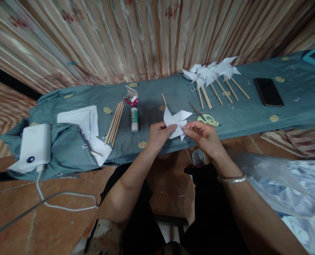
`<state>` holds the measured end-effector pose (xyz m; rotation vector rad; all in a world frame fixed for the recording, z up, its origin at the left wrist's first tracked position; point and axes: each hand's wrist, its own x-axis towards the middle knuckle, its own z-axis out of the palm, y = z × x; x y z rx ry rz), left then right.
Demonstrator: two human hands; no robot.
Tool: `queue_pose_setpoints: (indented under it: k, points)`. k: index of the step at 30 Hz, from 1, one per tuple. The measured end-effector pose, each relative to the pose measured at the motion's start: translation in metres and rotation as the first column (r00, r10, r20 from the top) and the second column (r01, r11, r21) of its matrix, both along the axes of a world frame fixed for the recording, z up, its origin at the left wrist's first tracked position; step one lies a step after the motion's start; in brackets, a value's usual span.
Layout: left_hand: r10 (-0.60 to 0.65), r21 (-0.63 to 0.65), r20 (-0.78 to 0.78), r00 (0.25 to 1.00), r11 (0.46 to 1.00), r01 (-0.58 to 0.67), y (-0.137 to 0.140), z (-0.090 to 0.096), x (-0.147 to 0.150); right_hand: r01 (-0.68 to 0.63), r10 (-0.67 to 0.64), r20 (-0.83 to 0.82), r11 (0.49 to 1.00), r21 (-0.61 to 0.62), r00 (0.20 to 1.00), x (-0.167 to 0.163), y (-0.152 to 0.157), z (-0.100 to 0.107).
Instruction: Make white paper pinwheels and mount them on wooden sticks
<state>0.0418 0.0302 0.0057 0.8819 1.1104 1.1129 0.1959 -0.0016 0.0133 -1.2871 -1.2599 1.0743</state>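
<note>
A white paper pinwheel (pixel 176 122) is held up over the table's near edge, its folded blades spread. My left hand (pixel 159 135) grips it from the left, with the thumb pressed on the paper near its middle. On the other side, the fingertips of my right hand (pixel 201 134) are pinched at the pinwheel's right edge; anything small between them is too fine to make out. A thin wooden stick (pixel 164 100) shows beyond the pinwheel's upper left blade, and I cannot tell whether it is joined to the paper. Green-handled scissors (pixel 206 118) lie just beyond my right hand.
Finished pinwheels (pixel 213 72) on sticks lie at the back right, near a phone (pixel 268 92). To the left are a glue stick (pixel 134 119), an opened tack box (pixel 131 97), several wooden sticks (pixel 114 124), paper sheets (pixel 79 117) and a cabled power bank (pixel 35 147). A plastic bag (pixel 292 187) stands lower right.
</note>
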Motion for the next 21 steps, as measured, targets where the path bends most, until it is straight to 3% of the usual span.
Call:
queue_pose_setpoints:
  k: [5, 7, 11, 14, 16, 19, 21]
  points:
    - [0.044, 0.008, -0.018, 0.999, 0.999, -0.044, 0.004, 0.002, -0.009, 0.031, -0.032, 0.049, 0.999, 0.027, 0.998, 0.017, 0.004, -0.005]
    - [0.079, 0.020, 0.003, 0.997, 0.997, -0.079, 0.006, 0.003, -0.013, 0.090, -0.096, 0.138, 0.995, 0.047, 0.986, 0.023, 0.009, -0.008]
    - [0.095, -0.024, 0.113, 0.989, 0.995, -0.092, 0.006, 0.005, -0.018, 0.111, -0.176, 0.527, 0.982, 0.154, 0.831, 0.022, 0.017, -0.011]
    - [0.090, -0.086, 0.173, 0.981, 0.993, -0.076, 0.003, 0.007, -0.017, 0.036, -0.179, 0.659, 0.974, 0.225, 0.731, 0.014, 0.018, -0.007]
    - [0.088, -0.118, 0.203, 0.975, 0.991, -0.065, 0.002, 0.008, -0.016, 0.071, -0.205, 0.591, 0.968, 0.242, 0.780, 0.007, 0.016, -0.003]
    - [0.068, -0.139, 0.250, 0.966, 0.990, -0.033, 0.000, 0.008, -0.014, 0.136, -0.194, 0.320, 0.972, 0.193, 0.927, -0.002, 0.010, 0.002]
    - [0.050, -0.139, 0.274, 0.961, 0.990, -0.012, -0.001, 0.007, -0.012, 0.155, -0.193, 0.216, 0.971, 0.182, 0.957, -0.008, 0.005, 0.006]
